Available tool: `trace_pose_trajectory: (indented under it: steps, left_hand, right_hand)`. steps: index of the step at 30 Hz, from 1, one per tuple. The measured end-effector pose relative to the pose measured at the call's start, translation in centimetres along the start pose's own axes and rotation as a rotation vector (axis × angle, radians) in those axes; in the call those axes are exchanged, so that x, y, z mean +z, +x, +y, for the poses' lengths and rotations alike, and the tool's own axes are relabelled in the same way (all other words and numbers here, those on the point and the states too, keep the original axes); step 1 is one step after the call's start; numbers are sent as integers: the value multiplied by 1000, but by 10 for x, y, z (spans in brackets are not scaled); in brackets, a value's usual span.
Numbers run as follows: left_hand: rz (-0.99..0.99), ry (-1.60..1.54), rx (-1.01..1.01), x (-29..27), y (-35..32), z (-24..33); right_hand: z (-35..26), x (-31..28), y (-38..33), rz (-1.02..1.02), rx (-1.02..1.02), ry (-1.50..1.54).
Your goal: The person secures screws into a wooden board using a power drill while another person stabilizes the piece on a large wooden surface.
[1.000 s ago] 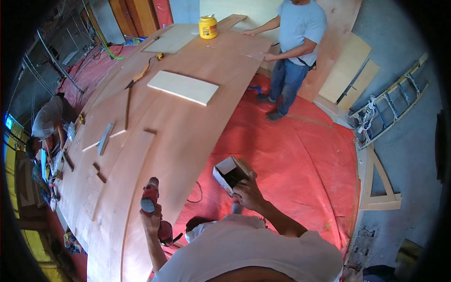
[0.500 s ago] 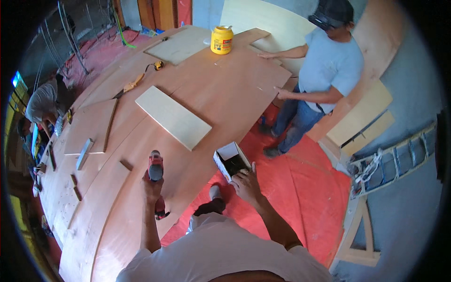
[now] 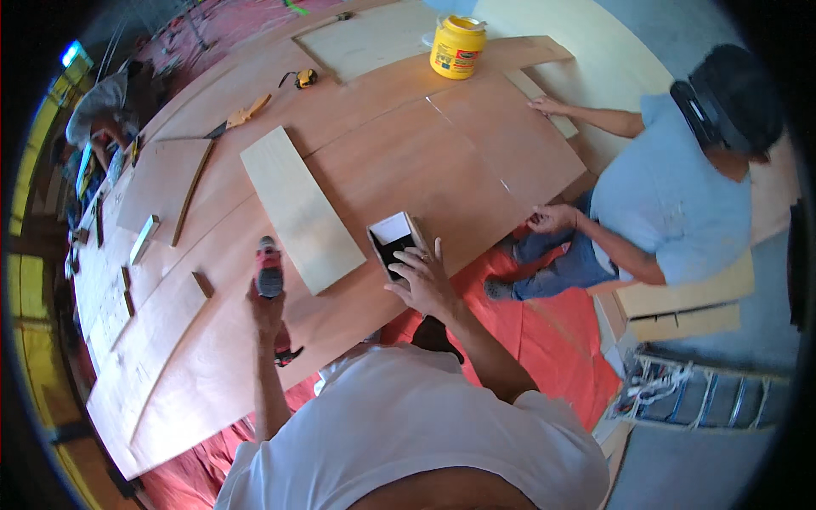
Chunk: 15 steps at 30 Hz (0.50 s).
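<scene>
Here, two hands at a plywood sheet [image 3: 425,161].
Left hand [image 3: 265,308] grips a red drill [image 3: 270,270]; right hand [image 3: 422,280] clasps a small box [image 3: 393,240] at its 11 o'clock.

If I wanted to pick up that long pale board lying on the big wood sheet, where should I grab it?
Probably grip the pale board by its two long edges near the middle, coming from above. It lies flat on the plywood sheet, long and thin, so a middle grip should keep it level. Its near end sits between the drill and small box.

Contents of the small open box [image 3: 396,244] too dark to tell, partly under the right hand [image 3: 422,280]
</scene>
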<state>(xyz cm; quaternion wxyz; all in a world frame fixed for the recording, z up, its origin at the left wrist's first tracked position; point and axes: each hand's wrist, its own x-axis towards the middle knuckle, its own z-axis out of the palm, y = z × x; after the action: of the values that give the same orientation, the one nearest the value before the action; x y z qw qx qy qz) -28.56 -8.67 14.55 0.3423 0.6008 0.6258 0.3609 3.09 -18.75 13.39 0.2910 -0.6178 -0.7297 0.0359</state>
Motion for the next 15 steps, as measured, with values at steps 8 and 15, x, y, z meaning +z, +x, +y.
trace_pose_trajectory:
  steps: [8, 15]
  left_hand:
    - [274, 417, 5, -5, -23, -17]
    - [188, 737, -149, -13, -5, -37]
  right_hand:
    - [57, -23, 70, -128, -29, 500]
    - [52, 35, 143, -352, -84, 345]
